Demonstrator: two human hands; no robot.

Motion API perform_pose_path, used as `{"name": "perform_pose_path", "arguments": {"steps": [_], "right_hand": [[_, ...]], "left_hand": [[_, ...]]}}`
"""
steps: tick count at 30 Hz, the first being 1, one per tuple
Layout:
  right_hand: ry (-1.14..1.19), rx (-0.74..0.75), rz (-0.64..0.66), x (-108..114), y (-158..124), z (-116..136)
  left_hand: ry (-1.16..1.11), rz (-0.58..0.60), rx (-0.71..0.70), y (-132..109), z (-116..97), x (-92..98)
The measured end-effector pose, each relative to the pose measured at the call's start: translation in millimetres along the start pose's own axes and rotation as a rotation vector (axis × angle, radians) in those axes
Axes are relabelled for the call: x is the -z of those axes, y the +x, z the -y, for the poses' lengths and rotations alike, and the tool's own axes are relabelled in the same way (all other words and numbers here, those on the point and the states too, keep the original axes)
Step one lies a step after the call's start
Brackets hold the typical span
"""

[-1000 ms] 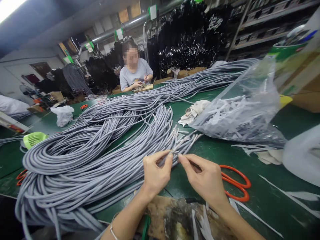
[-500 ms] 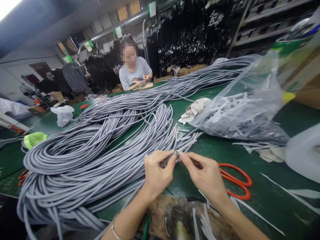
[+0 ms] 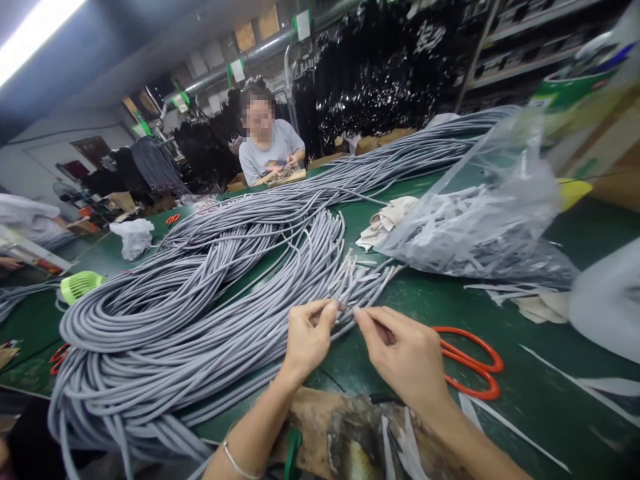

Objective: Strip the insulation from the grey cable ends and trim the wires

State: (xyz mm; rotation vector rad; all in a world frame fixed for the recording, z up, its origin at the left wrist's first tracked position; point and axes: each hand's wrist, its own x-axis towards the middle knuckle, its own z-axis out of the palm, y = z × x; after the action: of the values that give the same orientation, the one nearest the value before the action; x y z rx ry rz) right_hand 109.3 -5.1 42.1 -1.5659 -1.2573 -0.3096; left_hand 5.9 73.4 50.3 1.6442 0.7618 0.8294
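From where I operate, I see a cable workshop: grey cables (image 3: 150, 327) heap across a green worktable (image 3: 430, 293) and spill over its near left edge; a co-worker (image 3: 263, 157) handles work at its far edge; beyond hang dark, glossy bundles (image 3: 370, 80) beside stocked shelves (image 3: 525, 75), under a tube light (image 3: 40, 37).

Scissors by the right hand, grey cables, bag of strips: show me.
Scissors (image 3: 497, 362), head view: orange handle.
Grey cables (image 3: 230, 333), head view: front bundle's middle.
Bag of strips (image 3: 475, 230), head view: filled lower part.
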Motion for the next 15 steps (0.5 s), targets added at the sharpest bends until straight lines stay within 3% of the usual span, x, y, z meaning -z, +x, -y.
{"name": "perform_pose_path", "arguments": {"steps": [10,15], "right_hand": [[0.157,-0.119,0.094,-3.2,-2.0,-2.6],[0.107,0.091,-0.015,-3.7,0.4,-2.8]], "left_hand": [[0.104,0.047,-0.063,-5.2,-4.1,-1.5],[0.058,-0.005,-0.047,-8.4,-5.5,-4.8]]}}
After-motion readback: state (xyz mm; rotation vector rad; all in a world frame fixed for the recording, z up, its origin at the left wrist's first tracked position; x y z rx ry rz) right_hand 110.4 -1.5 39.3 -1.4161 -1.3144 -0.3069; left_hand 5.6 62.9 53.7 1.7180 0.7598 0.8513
